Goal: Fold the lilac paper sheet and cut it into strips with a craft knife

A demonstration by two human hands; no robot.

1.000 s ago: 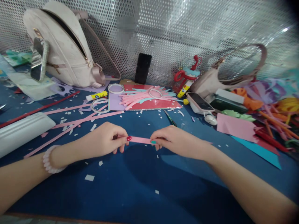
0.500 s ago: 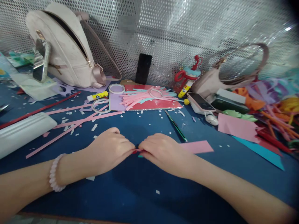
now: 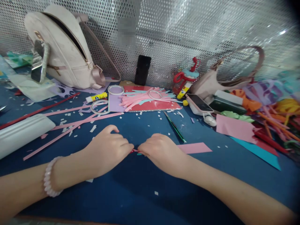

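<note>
The mostly hidden pink strip [image 3: 135,150] seems matt paper, the perforated wall [image 3: 161,47] shiny metal.

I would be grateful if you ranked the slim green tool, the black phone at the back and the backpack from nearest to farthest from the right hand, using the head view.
From the right hand:
1. Slim green tool, just beyond it.
2. Black phone, at the back, near the middle.
3. Backpack, at the back left.

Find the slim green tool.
In the head view, the slim green tool lies right of centre on the blue table, just beyond the right hand, near the pink strip.
</note>
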